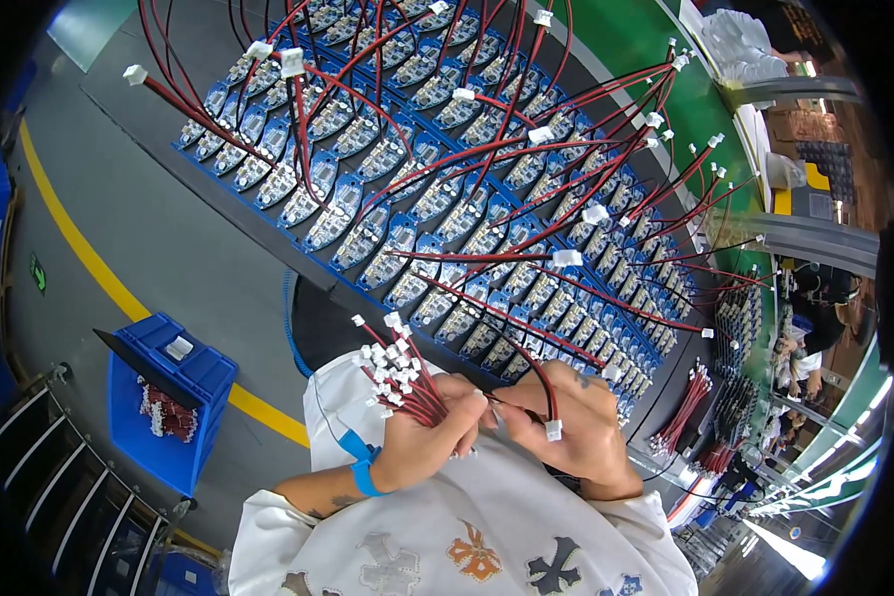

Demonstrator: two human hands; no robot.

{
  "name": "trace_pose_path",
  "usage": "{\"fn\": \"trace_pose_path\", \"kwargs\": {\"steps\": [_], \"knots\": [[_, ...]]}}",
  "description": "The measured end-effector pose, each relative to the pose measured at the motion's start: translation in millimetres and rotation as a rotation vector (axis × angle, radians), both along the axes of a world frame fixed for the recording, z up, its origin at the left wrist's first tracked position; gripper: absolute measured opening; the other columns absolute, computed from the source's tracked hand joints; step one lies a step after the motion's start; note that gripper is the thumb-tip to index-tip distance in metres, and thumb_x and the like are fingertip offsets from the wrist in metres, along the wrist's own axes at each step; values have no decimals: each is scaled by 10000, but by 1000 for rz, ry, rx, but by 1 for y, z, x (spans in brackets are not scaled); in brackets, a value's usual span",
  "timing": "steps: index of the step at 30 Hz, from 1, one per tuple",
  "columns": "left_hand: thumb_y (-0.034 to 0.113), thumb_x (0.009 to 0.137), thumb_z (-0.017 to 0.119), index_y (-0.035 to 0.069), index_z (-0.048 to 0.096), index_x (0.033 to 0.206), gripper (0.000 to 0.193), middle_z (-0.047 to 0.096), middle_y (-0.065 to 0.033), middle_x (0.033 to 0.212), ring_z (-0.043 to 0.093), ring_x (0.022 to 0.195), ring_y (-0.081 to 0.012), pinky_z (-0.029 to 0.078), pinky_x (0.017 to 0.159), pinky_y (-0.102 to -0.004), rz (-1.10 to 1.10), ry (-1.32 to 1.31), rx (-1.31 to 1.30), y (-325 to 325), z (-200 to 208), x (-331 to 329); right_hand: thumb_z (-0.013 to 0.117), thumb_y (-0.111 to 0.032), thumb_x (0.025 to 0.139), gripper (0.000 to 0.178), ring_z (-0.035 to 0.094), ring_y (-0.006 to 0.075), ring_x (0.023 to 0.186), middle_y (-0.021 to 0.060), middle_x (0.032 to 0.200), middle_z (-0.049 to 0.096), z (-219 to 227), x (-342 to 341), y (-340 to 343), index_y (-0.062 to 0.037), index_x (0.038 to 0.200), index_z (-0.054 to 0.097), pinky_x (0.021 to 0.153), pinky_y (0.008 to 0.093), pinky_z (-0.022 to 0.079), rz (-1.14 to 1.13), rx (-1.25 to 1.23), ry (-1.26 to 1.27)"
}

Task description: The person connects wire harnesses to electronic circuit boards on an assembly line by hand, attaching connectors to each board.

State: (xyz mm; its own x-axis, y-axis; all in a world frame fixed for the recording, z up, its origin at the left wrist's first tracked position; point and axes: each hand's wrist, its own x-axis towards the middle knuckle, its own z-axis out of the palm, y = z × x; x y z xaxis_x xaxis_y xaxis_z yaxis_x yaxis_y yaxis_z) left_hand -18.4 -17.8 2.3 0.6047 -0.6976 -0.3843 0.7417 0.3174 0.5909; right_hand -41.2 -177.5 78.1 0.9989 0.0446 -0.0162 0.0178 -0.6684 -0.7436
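My left hand (429,427) is closed round a bundle of red and black cables (422,392), whose white connectors fan out at its upper left. A blue wrist strap (361,465) circles that wrist. Close beside it, my right hand (566,422) pinches a single red and black cable (549,392); its white connector (553,430) hangs over the fingers. The fingertips of both hands nearly meet, and cable ends there are too small to make out. Just beyond lie blue panels of small circuit boards (397,253), many with red and black cables rising from them.
A blue bin (159,397) at the left holds red cables and has a dark flat piece across it. More loose cables (683,407) lie at the right beside further circuit boards (735,328). A green strip (700,129) runs along the far side. Other people work at the far right.
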Motion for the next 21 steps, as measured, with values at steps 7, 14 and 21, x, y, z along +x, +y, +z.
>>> {"fn": "trace_pose_path", "kwargs": {"steps": [7,14,21], "knots": [[159,893,502,-22,543,968,200,593,-94,786,442,467,-58,353,407,-196,14,7,83,-1,1,8,691,-17,603,238,546,190,573,58,735,522,-3,11,-6,-22,834,634,436,295,431,92,-102,-5],[131,896,489,-29,554,972,189,576,-85,722,430,431,-55,344,381,-189,4,99,112,1,1,11,676,-37,613,213,535,209,660,40,754,531,-3,37,-9,-56,812,604,467,306,407,13,-370,-10],[121,900,478,-34,556,947,180,574,-82,688,437,438,-56,340,385,-190,3,79,83,2,-2,11,646,-62,620,179,508,202,627,50,696,474,1,44,-8,-42,791,595,447,312,391,132,-514,27]]}}
